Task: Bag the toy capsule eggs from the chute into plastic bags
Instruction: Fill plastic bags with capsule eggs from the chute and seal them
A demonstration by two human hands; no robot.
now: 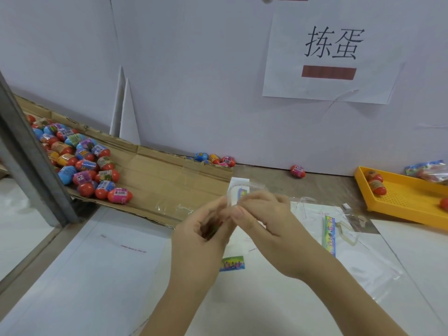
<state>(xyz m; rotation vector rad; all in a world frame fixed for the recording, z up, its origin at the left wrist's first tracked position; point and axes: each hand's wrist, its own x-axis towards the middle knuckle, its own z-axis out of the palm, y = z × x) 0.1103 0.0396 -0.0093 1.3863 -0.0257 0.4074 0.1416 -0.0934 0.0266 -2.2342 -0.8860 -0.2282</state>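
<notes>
Clear plastic bag [244, 190] sits pinched in the grip of both left hand [201, 229] and right hand [264, 214], while the capsule eggs [84, 163] lie up-left on the cardboard chute [169, 175], nearer the left hand.

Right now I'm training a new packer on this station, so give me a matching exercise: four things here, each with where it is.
Things:
1 egg pile
2 lone egg
3 yellow tray
4 clear bag

Places:
A pinched between left hand and right hand
B on the cardboard chute
C at the far right
D against the wall, between chute and tray

Pairs: 1-B, 2-D, 3-C, 4-A.
</notes>
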